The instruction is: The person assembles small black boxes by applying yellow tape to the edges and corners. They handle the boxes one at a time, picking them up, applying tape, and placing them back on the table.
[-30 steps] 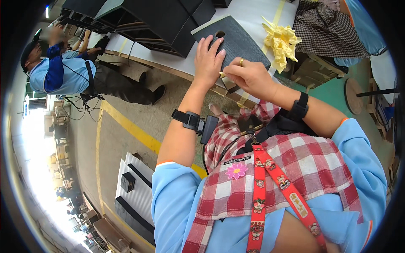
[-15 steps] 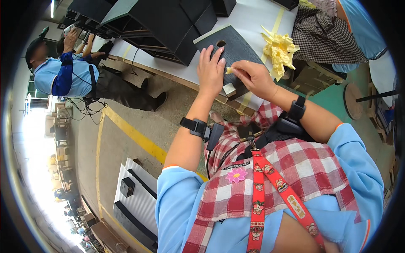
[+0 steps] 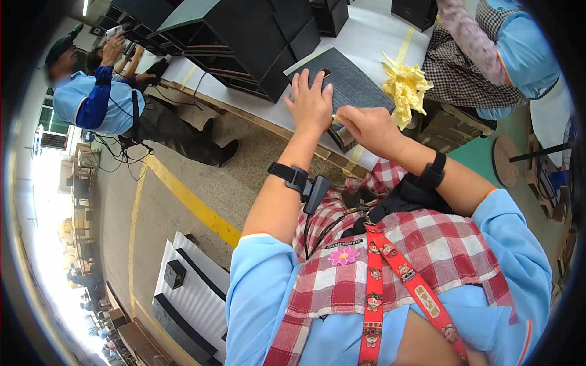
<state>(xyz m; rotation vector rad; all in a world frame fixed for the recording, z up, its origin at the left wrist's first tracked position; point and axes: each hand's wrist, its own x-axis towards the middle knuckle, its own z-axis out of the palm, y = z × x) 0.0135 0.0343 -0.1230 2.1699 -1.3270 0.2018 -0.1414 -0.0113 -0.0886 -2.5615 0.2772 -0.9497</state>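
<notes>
A black wood-grained box (image 3: 360,78) with a round hole in its upper face lies at the near edge of the table. My left hand (image 3: 311,105) rests on its left side, fingers spread, the fingertips close to the hole. Closed in a pinch, my right hand (image 3: 373,128) is at the box's near end. A small bit of yellow tape or paper (image 3: 335,119) shows at its fingertips, near my left wrist. To the right of the box is a crumpled heap of the same yellow material (image 3: 405,88).
Large black cabinets (image 3: 244,46) stand on the white-covered table (image 3: 360,27) beyond the box. A co-worker (image 3: 97,104) stands at the left, another person (image 3: 525,52) at the right. A round stool (image 3: 505,160) is on the right; black pieces lie on a white sheet (image 3: 183,256) on the floor.
My right hand has drawn slightly nearer to me, still pinching. A pale patch on the box's near end no longer shows. The right-hand person's arm has come into view.
</notes>
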